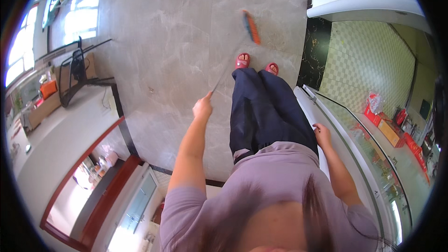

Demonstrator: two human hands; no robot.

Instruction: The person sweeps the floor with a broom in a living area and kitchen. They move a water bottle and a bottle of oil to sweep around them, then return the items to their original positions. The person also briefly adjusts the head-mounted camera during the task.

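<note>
A broom's thin handle (221, 77) is gripped in my left hand (203, 106), out to the left of my legs. The handle slants forward to a broom head (252, 28) with orange bristles, slightly blurred, on the grey floor ahead of my feet. Beside my right thigh hangs my right hand (322, 134), close to the edge of a white door panel (316, 112); its fingers are loosely bent and no held object shows. Red slippers (242, 61) are on both feet, just short of the broom head.
Glossy grey tiles (168, 42) spread ahead and to the left. A black stone threshold (313, 52) runs along the right, beside a glass-panelled door (367, 140) and a checkered floor (364, 56) with boxes (390, 131) near it. A black-framed chair (77, 70) stands at the left.
</note>
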